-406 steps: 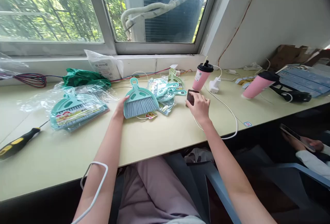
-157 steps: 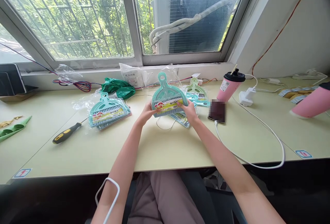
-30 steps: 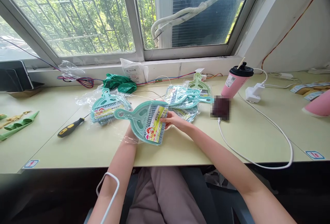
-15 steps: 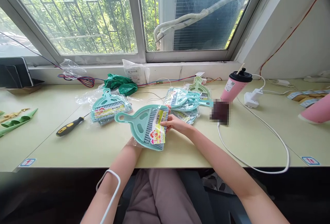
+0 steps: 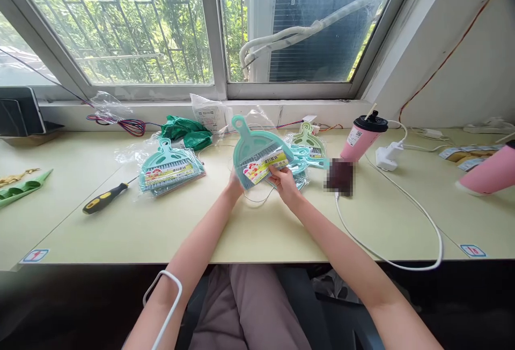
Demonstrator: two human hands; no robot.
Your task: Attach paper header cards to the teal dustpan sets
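Note:
Between my hands, a mint-green dustpan and brush set [image 5: 257,146] in clear plastic is held above the table, its handle pointing up and left. My right hand [image 5: 285,182] pinches its lower right edge by the yellow label, thumb in front. At the lower left edge is my left hand [image 5: 236,184], gripping the set with its fingers mostly hidden behind it. Just behind, more wrapped dustpan sets [image 5: 311,155] lie in a pile, partly covered. To the left rests another stack of wrapped dustpan sets [image 5: 171,166].
A screwdriver [image 5: 105,198] lies left of the left stack. Green plastic [image 5: 187,131] and coiled wires [image 5: 129,125] sit along the window wall. On the right stand a pink cup [image 5: 364,136], a white plug adapter [image 5: 388,155] and a looping white cable [image 5: 426,216].
The held dustpan set has moved up and away from me and turned, so its handle now points upward instead of left. My left hand has come out partly from beneath it.

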